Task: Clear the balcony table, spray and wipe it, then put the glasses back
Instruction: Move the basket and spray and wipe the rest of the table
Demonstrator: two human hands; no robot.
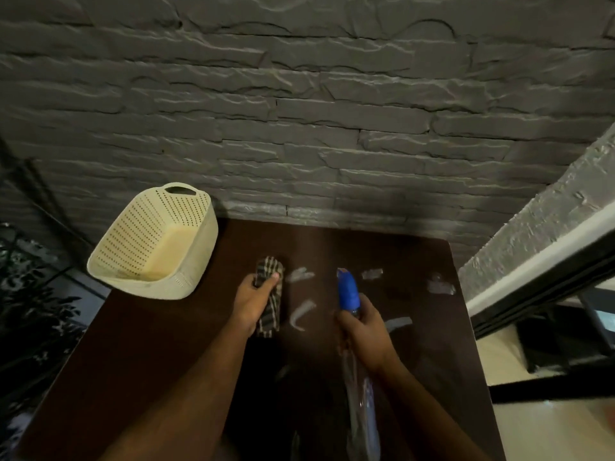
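Fingers of the right hand (362, 331) curl tight round the neck of a clear spray bottle (361, 404), its blue nozzle (347, 289) pointing away over the dark counter (159, 354). The left hand's (254, 301) grip is closed on a folded checked cloth (271, 294), thumb on top, pressing it to the counter. Pale wet streaks (301, 314) lie between and beyond the hands. Farther left, a cream perforated basket (156, 242) overhangs the counter's corner.

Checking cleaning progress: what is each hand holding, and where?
Left hand grips the checked cloth around its middle; right hand grips the spray bottle at its neck.
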